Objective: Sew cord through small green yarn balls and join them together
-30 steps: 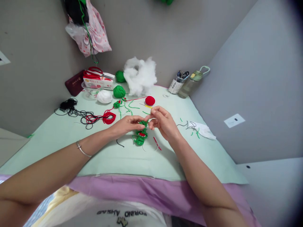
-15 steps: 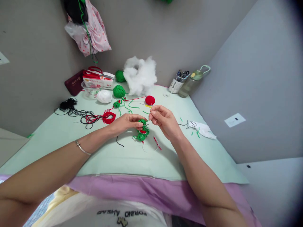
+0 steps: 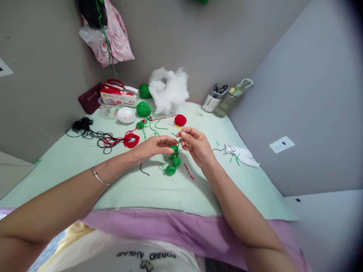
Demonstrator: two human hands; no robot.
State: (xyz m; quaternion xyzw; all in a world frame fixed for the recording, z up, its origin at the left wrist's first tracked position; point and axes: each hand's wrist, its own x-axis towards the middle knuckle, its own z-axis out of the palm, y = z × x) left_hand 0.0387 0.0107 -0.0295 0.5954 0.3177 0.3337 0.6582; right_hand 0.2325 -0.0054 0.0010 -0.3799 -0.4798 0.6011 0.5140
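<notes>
My left hand [image 3: 153,147] pinches the top of a small green crocheted piece [image 3: 172,160] that hangs down to the pale green tablecloth [image 3: 85,162]. My right hand [image 3: 195,145] is closed just right of it, fingertips pinched on a green strand at the piece's top; I cannot make out a needle. A silver bangle [image 3: 99,178] sits on my left wrist. Short red [image 3: 188,171] and black [image 3: 143,170] yarn scraps lie beside the piece.
Behind the hands lie a red yarn ball [image 3: 180,120], green balls [image 3: 143,108], a white ball [image 3: 125,115], stuffing fluff [image 3: 168,90], red [image 3: 131,139] and black [image 3: 85,126] yarn tangles, a box with scissors [image 3: 117,96], a jar [image 3: 212,100], a bottle [image 3: 231,96] and white cloth [image 3: 242,155].
The green piece has turned: its red part no longer shows, and it hangs lower. My right hand has stayed pinched close to its top.
</notes>
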